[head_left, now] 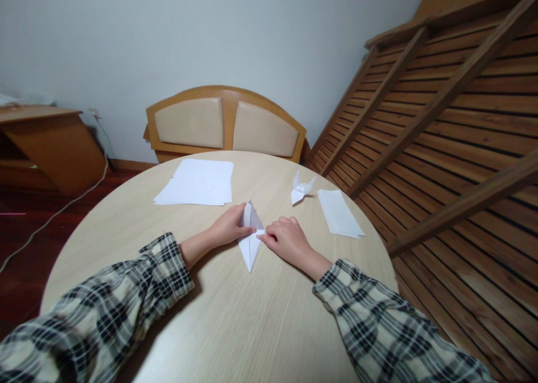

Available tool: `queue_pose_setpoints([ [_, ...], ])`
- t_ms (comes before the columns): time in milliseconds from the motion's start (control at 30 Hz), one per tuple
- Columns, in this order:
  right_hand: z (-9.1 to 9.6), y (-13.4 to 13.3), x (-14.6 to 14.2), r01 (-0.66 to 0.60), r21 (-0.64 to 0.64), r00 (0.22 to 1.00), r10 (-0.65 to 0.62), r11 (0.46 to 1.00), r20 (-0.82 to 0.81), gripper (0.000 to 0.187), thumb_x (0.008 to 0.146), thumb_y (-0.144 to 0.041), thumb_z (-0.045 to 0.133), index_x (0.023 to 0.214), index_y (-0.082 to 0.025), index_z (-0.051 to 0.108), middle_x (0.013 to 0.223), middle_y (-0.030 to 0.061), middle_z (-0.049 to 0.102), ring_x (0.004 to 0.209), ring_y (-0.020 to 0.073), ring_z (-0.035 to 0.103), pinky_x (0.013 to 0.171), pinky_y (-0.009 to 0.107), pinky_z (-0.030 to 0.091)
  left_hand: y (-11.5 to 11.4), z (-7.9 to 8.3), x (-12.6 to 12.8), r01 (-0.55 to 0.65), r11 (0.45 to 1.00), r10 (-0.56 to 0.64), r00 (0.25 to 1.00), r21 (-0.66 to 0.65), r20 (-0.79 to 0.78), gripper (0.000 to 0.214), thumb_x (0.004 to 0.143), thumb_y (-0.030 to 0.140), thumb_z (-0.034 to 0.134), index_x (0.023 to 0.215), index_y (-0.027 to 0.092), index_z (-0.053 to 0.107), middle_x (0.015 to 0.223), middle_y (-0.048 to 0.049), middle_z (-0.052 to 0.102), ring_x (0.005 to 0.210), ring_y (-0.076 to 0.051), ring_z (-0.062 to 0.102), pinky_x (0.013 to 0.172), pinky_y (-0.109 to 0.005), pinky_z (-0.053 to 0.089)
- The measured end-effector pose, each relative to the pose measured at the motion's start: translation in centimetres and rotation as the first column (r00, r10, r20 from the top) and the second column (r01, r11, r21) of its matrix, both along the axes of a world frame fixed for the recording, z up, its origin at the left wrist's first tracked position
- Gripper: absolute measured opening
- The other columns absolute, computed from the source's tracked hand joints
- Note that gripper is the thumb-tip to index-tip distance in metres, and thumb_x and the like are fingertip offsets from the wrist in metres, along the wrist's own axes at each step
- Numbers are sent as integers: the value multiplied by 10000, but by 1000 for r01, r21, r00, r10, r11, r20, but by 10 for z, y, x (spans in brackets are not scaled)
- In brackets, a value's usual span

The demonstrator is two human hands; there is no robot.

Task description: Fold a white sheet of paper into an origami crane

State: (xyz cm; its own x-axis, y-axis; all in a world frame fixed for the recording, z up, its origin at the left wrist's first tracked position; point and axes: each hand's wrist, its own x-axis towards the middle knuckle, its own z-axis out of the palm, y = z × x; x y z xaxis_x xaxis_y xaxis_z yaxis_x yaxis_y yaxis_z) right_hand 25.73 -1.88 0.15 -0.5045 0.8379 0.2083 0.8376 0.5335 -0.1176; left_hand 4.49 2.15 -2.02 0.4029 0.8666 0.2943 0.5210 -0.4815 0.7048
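A white paper folded into a long diamond shape (250,247) lies in the middle of the round wooden table (218,321). My left hand (229,226) grips its left side, fingers curled over the upper flap. My right hand (286,240) presses on its right corner with bent fingers pinched against the paper. Both arms wear plaid sleeves.
A stack of white sheets (197,182) lies at the far left of the table. A finished paper crane (301,188) and a small folded sheet (338,213) sit at the far right. A padded chair (225,124) stands behind the table; a slatted wooden frame (441,119) leans at right.
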Motion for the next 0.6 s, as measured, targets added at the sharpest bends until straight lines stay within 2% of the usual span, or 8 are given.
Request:
queue_pose_setpoints([
  [400,3,-9,2,-201,-44,980,200,979,-16,388,941,-460,665,670,-182,665,725,8,686,771,170,529,711,333,222,1,-3,0,-47,999,48,998,22,-43,388,744,363,752,1036,165,591,1004,-96,674,918,-287,611,854,-460,493],
  [600,5,-14,0,-262,-66,965,262,963,-7,368,941,-438,671,677,-181,664,743,13,695,795,174,538,723,335,223,2,-4,0,-23,999,24,999,34,-41,399,741,332,757,1070,168,601,1047,-99,681,988,-299,623,911,-466,486],
])
